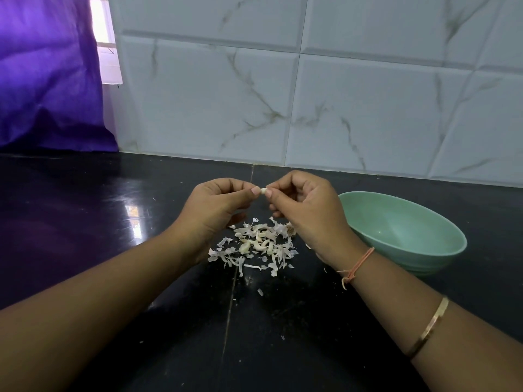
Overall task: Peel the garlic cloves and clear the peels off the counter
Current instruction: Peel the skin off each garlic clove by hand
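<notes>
A small pale garlic clove [263, 190] was up in the air, pinched between the thumb tips of both hands, above the heap of peels [254, 246] and clear of it. The left hand [219, 206] had its fingers closed on one end of the clove, the right hand [307, 210] had its fingers closed on the other end, and the nails sat right at the skin. This looked like the peeling step, mid-clove, with the clearing not yet begun. Down at 6 o'clock from the clove, the papery peels lay scattered on the black table [85, 222], a few cloves mixed in among them, and stray flakes trailed off toward the near edge. At 3 o'clock from the heap stood the green bowl [402, 230], just beside the right wrist; what it held could not be seen. The next move probably called for a careful nail-pull to strip the last skin, then a drop into the bowl. No brand, label or writing could be read anywhere, not on the bowl and not on the marbled wall tiles [339, 94] at 12 o'clock.
</notes>
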Available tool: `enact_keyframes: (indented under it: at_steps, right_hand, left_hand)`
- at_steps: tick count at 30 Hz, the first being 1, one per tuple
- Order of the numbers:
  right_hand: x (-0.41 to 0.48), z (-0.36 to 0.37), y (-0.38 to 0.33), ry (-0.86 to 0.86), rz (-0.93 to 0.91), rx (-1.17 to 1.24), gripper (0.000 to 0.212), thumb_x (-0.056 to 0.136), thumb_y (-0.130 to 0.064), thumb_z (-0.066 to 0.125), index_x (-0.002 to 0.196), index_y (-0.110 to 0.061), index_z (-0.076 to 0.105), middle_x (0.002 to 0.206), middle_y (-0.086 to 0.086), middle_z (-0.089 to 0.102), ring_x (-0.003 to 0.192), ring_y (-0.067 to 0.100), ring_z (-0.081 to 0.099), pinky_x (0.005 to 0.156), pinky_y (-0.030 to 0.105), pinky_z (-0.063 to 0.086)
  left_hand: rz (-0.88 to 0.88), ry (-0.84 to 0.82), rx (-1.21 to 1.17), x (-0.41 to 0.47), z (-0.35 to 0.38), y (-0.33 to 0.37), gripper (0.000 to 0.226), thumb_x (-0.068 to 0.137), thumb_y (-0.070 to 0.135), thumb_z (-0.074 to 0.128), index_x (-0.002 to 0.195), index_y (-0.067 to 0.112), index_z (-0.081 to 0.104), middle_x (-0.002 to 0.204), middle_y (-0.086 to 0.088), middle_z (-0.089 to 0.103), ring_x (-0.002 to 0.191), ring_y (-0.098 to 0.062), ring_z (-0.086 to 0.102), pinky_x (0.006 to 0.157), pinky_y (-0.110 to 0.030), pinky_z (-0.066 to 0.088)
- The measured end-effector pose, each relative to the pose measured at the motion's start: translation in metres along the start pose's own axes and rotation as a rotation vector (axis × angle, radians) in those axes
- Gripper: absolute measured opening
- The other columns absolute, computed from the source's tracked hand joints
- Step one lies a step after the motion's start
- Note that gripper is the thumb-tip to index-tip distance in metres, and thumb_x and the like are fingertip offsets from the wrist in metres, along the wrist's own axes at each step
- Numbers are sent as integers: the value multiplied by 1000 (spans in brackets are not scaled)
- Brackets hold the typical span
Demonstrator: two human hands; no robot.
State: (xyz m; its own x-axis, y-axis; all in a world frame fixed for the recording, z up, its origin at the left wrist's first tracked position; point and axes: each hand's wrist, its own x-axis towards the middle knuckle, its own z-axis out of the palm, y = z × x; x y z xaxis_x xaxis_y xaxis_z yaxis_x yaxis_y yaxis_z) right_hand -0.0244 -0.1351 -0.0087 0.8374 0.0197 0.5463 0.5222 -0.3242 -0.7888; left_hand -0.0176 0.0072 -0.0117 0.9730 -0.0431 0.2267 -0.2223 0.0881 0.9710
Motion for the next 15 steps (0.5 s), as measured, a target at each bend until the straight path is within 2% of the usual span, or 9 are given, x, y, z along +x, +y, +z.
enact_keyframes:
  at_steps: [4, 10, 12, 15]
  right_hand:
    - [-1, 3, -1, 75, -132, -170, 9, 81, -11, 68, 74, -8, 67, 64, -7, 65, 56, 8, 57, 55, 21, 50]
    - [-3, 5, 2, 126, -293, -328, 12, 78, -16, 67, 70, -7, 64, 70, 1, 68, 59, 15, 59, 58, 39, 52]
    - [-3, 6, 2, 148, -354, -399, 15, 77, -21, 64, 67, -10, 62, 67, 0, 65, 57, 16, 57, 55, 39, 51]
    - [-5, 11, -1, 198, -493, -573, 23, 78, -23, 65, 60, -10, 57, 57, -2, 56, 50, 17, 50, 45, 32, 46]
  left_hand:
    - [89, 16, 161, 1, 0, -2, 11, 84, 16, 64, 73, 14, 64, 71, -10, 52, 63, -13, 46, 60, -26, 45]
    - [127, 62, 290, 2, 2, -4, 14, 86, 18, 63, 72, 16, 62, 65, -4, 55, 54, -8, 46, 62, -28, 43]
    - [138, 83, 298, 1, 2, -4, 15, 86, 18, 63, 71, 17, 61, 65, -4, 56, 56, -10, 47, 63, -29, 43]
    - [142, 105, 288, 1, 2, -4, 16, 85, 18, 63, 70, 18, 61, 63, -3, 55, 59, -15, 47, 64, -32, 42]
